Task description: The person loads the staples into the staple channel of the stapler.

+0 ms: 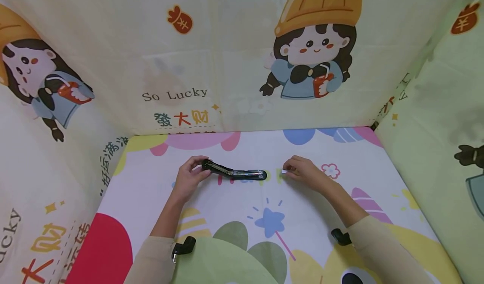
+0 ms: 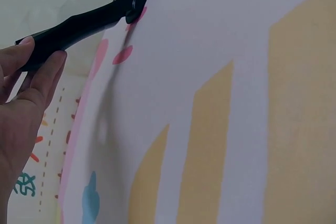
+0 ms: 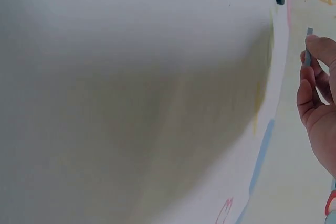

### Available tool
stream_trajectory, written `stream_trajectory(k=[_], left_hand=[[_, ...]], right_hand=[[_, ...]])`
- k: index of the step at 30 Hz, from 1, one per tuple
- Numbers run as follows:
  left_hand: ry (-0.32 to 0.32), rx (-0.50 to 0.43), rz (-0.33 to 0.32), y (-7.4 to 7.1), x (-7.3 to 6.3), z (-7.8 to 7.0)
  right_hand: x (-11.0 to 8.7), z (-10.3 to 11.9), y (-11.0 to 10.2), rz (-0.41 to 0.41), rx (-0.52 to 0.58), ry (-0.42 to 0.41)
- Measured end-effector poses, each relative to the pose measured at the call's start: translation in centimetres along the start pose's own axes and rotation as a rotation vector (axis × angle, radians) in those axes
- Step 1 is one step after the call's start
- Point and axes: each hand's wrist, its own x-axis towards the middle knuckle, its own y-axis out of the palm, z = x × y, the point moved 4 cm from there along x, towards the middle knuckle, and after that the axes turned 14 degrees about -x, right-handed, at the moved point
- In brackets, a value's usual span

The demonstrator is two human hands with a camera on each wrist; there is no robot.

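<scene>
A black stapler (image 1: 247, 174) lies swung wide open across the table, its metal channel facing up. My left hand (image 1: 188, 177) pinches its left end between thumb and fingers, and that arm slants up from the hinge. In the left wrist view the stapler (image 2: 79, 27) shows its dark outer side, with the fingertips (image 2: 52, 64) on its end. To the right of the stapler, apart from it, my right hand (image 1: 304, 172) pinches a small silvery staple strip (image 3: 310, 31) between thumb and fingers. Much of the strip is hidden by the fingers.
A printed cloth (image 1: 234, 208) with cartoon shapes covers the table. Pale patterned sheets rise behind it (image 1: 227, 65) and at both sides. Black wrist cameras sit at the left sleeve (image 1: 155, 259) and the right sleeve (image 1: 382, 250).
</scene>
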Motion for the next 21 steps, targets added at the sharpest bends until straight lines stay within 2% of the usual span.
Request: stream_trajectory(k=[6, 13, 21], left_hand=[[0.018, 0.005, 0.01, -0.2, 0.1, 0.1], [0.025, 0.013, 0.009, -0.2, 0.3, 0.2], [0.028, 0.043, 0.013, -0.2, 0.2, 0.0]], right_hand=[[1.3, 1.9, 0.4, -0.029, 0.008, -0.055], [3.5, 4.5, 0.7, 0.014, 0.007, -0.069], [6.0, 6.6, 1.6, 0.039, -0.025, -0.152]])
